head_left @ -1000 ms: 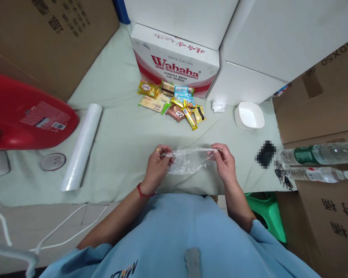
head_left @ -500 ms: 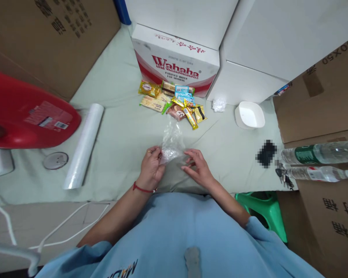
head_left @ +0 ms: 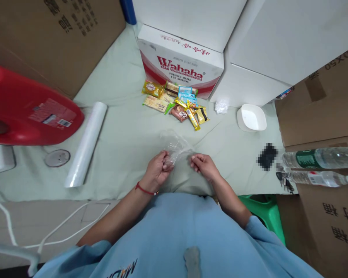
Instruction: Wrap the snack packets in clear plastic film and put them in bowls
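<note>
A clear plastic bag (head_left: pixel 176 144), thin and crumpled, stretches between my two hands above the cloth-covered table. My left hand (head_left: pixel 159 168) is closed on its near left side. The fingers of my right hand (head_left: pixel 203 165) pinch the bag's right edge. Beyond the bag lies a heap of wrapped snacks: a yellow packet (head_left: pixel 152 88), a pale biscuit packet (head_left: pixel 156 103), a brown packet (head_left: pixel 179 113), a yellow stick-shaped packet (head_left: pixel 193 119) and blue packets (head_left: pixel 187 96). I see no snack inside the bag.
A Wahaha carton (head_left: pixel 179 63) stands behind the snacks. On the left are a plastic roll (head_left: pixel 86 144) and a red jug (head_left: pixel 37 108). To the right are a white bowl (head_left: pixel 251 117), crumpled plastic (head_left: pixel 221 107), keys (head_left: pixel 284 181), a large bottle (head_left: pixel 321 158) and a smaller bottle (head_left: pixel 321 178).
My right hand has gone from spread fingers to a pinch on the bag's edge. The bag has been pulled wider toward the right and lies flatter. My left hand has shifted slightly right.
</note>
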Tool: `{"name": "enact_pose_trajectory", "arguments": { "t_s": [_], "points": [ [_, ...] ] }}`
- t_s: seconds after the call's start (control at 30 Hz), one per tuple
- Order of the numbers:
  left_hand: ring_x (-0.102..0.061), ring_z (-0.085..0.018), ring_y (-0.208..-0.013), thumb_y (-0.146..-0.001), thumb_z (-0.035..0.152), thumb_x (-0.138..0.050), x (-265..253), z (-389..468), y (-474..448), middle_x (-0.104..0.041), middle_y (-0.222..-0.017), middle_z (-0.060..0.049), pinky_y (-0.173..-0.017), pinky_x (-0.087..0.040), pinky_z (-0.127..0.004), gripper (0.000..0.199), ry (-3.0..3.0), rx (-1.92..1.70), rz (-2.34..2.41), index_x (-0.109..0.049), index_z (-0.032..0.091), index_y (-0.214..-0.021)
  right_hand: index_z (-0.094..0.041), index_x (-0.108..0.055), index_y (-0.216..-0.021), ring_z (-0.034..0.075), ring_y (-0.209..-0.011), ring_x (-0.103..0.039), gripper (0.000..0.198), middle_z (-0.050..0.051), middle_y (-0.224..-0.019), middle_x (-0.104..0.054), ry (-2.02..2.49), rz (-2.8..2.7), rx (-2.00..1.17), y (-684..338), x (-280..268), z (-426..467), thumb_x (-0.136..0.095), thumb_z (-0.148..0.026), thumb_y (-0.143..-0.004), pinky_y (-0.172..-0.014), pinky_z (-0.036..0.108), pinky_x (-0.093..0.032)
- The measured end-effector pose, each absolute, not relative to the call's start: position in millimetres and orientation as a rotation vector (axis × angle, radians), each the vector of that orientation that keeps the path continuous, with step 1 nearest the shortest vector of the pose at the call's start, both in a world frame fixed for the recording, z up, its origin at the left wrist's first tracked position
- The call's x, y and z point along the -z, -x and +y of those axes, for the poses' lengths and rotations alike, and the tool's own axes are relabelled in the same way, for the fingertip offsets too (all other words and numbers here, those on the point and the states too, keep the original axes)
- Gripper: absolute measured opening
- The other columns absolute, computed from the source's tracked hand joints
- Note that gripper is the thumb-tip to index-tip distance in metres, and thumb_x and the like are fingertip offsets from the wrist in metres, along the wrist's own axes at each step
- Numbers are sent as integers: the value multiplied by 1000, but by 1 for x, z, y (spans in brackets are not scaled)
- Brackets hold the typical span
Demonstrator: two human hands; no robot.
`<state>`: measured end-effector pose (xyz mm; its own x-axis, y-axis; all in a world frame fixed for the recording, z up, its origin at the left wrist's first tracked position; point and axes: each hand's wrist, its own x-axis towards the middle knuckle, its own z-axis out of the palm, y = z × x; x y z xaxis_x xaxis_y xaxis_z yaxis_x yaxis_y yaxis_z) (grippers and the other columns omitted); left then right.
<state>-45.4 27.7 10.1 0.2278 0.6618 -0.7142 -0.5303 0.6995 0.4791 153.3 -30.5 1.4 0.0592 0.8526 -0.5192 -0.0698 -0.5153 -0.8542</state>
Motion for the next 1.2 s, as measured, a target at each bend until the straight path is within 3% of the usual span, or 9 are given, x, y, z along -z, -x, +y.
{"name": "enact_pose_trajectory", "arguments": {
  "t_s": [0.13, 0.33, 0.73, 0.87, 0.93, 1.0, 1.07, 1.13, 1.2],
  "points": [
    [-27, -2, -37, -90, 26, -74, -12, 21, 35, -36, -51, 12, -38, -29, -16, 16, -165, -788, 1040, -64, 14, -84, -20, -69, -95, 8, -54, -56, 62, 4, -93, -75, 1335, -470, -1781, -133, -3, -35, -88, -72, -67, -38, 19, -28],
    [-29, -2, -37, -86, 30, -80, -13, 19, 36, -39, -53, 12, -37, -21, -15, 21, -237, -845, 1050, -66, 14, -89, -19, -65, -85, 4, -49, -43, 50, -4, -69, -65, 1248, -373, -1673, -128, -9, -24, -100, -41, -58, -39, 16, -23],
    [-28, -3, -37, -87, 18, -71, -25, 54, 76, -38, -52, 12, -37, -24, -16, 12, -216, -1013, 1112, -69, 15, -99, -20, -67, -87, 9, -50, -44, 40, -6, -62, -55, 1659, -748, -1601, -198, -13, -80, -88, -51, -71, -43, 22, -32],
    [-29, -2, -40, -83, 29, -82, -31, 46, 68, -40, -55, 12, -38, -25, -15, 23, -333, -1099, 1109, -70, 17, -98, -22, -70, -89, 14, -58, -48, 33, -3, -65, -56, 1893, -976, -1063, -219, -27, -88, -77, -54, -84, -54, 27, -41],
    [-31, -2, -43, -81, 39, -86, -38, 34, 56, -43, -58, 11, -39, -25, -15, 34, -402, -1124, 1079, -72, 18, -103, -23, -72, -98, 17, -71, -57, 32, 1, -81, -65, 1834, -1101, -893, -207, -37, -83, -72, -55, -91, -65, 30, -50],
    [-33, -3, -45, -78, 48, -89, -45, 19, 42, -43, -59, 10, -40, -26, -16, 47, -459, -1104, 1035, -72, 18, -111, -25, -71, -116, 22, -96, -66, 41, 7, -108, -71, 1659, -1259, -915, -180, -44, -72, -76, -55, -88, -84, 35, -56],
    [-35, -4, -47, -75, 51, -91, -52, 6, 30, -44, -58, 10, -42, -27, -17, 58, -510, -1038, 976, -71, 19, -118, -27, -68, -130, 27, -121, -63, 62, 10, -131, -68, 1480, -1377, -1000, -148, -45, -60, -86, -56, -79, -99, 40, -55],
    [-36, -5, -47, -71, 49, -94, -56, -2, 25, -48, -58, 10, -44, -29, -17, 63, -534, -982, 933, -71, 19, -121, -27, -69, -126, 27, -125, -62, 59, 10, -132, -68, 1375, -1357, -1109, -122, -41, -49, -86, -57, -78, -101, 40, -55],
    [-38, -5, -48, -68, 45, -96, -59, -2, 29, -50, -59, 10, -46, -31, -17, 63, -525, -983, 932, -71, 19, -120, -26, -72, -110, 23, -107, -67, 43, 7, -114, -72, 1338, -1223, -1238, -111, -36, -43, -80, -60, -84, -93, 37, -57]
  ]
}}
